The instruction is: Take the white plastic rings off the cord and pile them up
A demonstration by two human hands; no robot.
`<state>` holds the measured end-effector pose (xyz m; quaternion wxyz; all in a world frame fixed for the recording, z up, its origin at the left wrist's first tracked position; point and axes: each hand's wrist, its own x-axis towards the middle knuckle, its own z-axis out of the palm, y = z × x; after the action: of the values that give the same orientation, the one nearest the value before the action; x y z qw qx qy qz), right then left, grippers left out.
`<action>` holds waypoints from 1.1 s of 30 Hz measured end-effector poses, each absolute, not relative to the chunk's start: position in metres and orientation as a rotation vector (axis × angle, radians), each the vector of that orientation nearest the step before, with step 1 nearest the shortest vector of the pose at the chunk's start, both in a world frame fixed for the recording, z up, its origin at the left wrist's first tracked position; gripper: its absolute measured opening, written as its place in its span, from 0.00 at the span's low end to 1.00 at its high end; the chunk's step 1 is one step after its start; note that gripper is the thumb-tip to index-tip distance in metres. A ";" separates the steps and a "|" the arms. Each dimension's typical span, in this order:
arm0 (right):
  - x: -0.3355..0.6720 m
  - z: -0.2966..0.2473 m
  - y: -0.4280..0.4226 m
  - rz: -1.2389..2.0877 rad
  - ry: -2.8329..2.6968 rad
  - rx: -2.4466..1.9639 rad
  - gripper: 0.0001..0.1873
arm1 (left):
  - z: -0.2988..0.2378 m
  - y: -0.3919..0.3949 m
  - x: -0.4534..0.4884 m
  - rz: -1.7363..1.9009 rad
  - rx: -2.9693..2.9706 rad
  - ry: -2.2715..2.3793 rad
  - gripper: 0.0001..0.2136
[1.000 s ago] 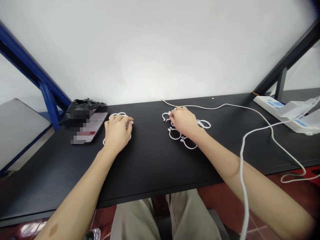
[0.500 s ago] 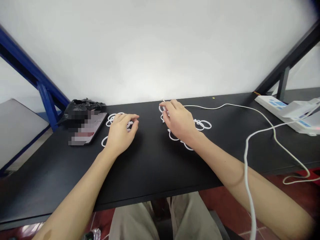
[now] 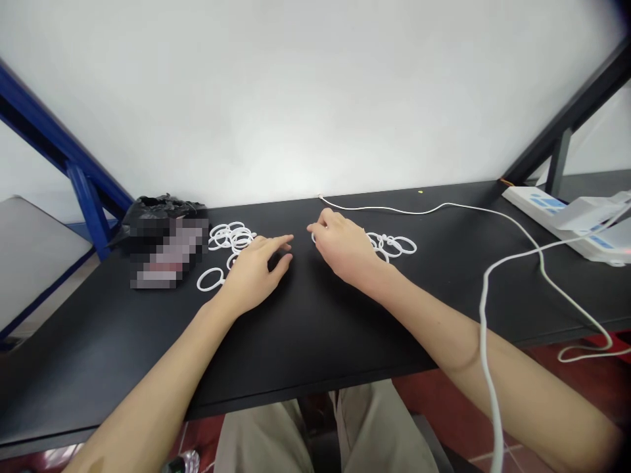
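Note:
On the black table several thin white rings with small knobs lie in a loose pile to the left. My left hand is just right of that pile, palm down, its thumb and fingers apart with nothing between them. Opposite it, my right hand has its fingers curled together, and part of a white ring shows under the fingertips. Another group of white rings lies beside and partly behind the right hand, which hides some of them.
A blurred phone and a crumpled black bag are at the left. A white cable runs along the back of the table to a white device at the right. A second cable hangs over my right forearm.
My left hand has moved right, uncovering more of the left pile. My right hand has drawn slightly nearer to me, with its fingers more curled; the rings by it have shifted.

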<state>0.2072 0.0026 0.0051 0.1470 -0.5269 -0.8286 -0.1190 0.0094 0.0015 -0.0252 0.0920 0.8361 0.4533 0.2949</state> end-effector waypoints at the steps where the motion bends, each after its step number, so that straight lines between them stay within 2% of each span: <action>1: 0.208 0.005 0.004 -0.358 -2.399 -1.531 0.15 | -0.025 0.001 0.010 0.864 2.488 1.349 0.18; 6: 0.212 0.007 0.005 -0.435 -2.350 -1.542 0.22 | -0.025 -0.005 0.023 0.765 2.550 1.359 0.15; 12: 0.221 0.010 0.011 -0.477 -2.055 -1.547 0.16 | -0.028 -0.008 0.034 0.676 2.675 1.327 0.15; 17: 0.232 0.008 0.020 -0.367 -1.927 -1.594 0.18 | -0.030 -0.002 0.046 0.597 2.777 1.383 0.15; 21: 0.235 0.002 0.028 -0.256 -1.892 -1.469 0.17 | -0.031 0.004 0.062 0.583 2.812 1.410 0.14; 28: 0.229 -0.001 0.028 -0.021 -1.726 -1.169 0.10 | -0.027 0.005 0.059 0.676 2.667 1.293 0.12; 33: 0.226 0.001 0.023 0.111 -1.727 -1.124 0.11 | -0.023 0.004 0.051 0.816 2.500 1.295 0.10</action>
<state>0.2260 0.0225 0.0007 0.5134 -0.4674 -0.7182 0.0464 0.0514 0.0037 -0.0233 0.1049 0.8482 0.4392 0.2767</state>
